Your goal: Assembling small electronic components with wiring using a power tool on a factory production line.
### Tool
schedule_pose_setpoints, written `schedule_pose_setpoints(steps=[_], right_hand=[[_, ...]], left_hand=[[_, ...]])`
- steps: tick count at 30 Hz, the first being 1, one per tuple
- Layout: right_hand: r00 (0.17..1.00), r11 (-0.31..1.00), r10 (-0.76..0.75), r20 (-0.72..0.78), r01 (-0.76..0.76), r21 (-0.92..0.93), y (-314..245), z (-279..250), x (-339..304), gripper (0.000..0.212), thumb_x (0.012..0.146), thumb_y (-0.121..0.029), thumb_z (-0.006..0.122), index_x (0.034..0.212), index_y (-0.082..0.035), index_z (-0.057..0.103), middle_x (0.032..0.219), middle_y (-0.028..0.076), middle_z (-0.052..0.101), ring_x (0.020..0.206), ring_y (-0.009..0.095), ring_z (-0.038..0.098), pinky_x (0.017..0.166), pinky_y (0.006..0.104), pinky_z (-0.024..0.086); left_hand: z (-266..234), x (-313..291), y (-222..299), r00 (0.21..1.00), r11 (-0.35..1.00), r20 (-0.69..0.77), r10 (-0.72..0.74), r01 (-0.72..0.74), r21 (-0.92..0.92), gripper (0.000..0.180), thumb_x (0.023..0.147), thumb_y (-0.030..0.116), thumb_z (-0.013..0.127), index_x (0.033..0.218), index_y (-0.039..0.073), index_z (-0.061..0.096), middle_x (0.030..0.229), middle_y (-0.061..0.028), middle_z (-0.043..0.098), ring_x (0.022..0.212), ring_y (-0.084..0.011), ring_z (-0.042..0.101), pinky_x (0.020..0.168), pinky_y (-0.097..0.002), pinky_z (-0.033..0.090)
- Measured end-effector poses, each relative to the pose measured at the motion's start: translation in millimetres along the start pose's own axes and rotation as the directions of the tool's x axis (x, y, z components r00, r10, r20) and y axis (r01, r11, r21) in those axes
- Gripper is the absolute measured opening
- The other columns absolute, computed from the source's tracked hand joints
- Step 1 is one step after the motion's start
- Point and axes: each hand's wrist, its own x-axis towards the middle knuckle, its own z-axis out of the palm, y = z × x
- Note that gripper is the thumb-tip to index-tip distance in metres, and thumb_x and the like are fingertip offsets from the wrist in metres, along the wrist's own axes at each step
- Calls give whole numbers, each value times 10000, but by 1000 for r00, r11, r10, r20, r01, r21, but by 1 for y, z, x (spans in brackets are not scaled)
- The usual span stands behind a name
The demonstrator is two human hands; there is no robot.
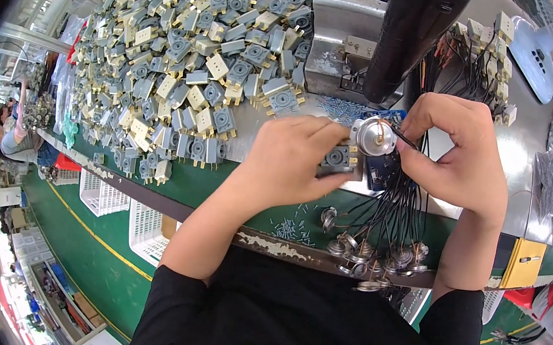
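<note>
My left hand [296, 157] is closed around a grey plastic switch block [339, 158] with brass tabs. A round silver metal capsule [376, 137] with a thin copper-coloured tube sits against the block's right side. My right hand [457, 151] pinches the dark lead of this capsule between thumb and forefinger. Below the hands, a bundle of black leads [398, 202] runs down to several more round metal capsules [363, 254] at the table's front edge. Whether the capsule is seated in the block, I cannot tell.
A big heap of grey and cream switch blocks [201, 58] covers the left. A metal machine [347, 35] with a black cylinder [416, 37] stands ahead. Small screws [347, 110] lie under it; others [291, 229] lie near the front edge. Finished-looking wired blocks [489, 43] sit back right.
</note>
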Motion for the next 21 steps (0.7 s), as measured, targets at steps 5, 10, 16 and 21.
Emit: schedule_pose_setpoints(steps=[5,10,16,21], right_hand=[[999,999,41,9,-42,13,-6,2,2,148,739,-7,754,849,8,655,746,125,646,681,293,662,627,359,525],[994,1000,-17,107,15,20,-6,0,2,170,760,30,772,924,32,726,812,118,718,695,262,689,659,333,536],[970,994,10,244,-37,107,1,-1,3,139,748,37,784,882,38,746,822,134,724,721,272,708,664,333,551],[973,975,6,232,-57,213,5,-2,2,139,703,74,738,840,50,742,827,142,730,725,256,713,672,330,552]], left_hand=[[-1,-13,-11,996,972,48,-70,79,-221,283,777,241,871,1016,113,790,964,-28,723,829,-249,716,698,-374,563],[-2,-16,-11,998,997,-66,13,-18,-72,259,795,245,866,1005,110,797,1025,-21,706,783,-237,702,667,-368,555],[-26,-33,-22,981,980,-88,-175,165,-110,320,797,200,863,1089,109,770,1092,-50,685,790,-241,697,686,-363,548],[-41,-43,-35,993,995,93,-75,69,67,297,819,129,834,1104,91,762,1118,-78,694,819,-255,713,726,-367,562]])
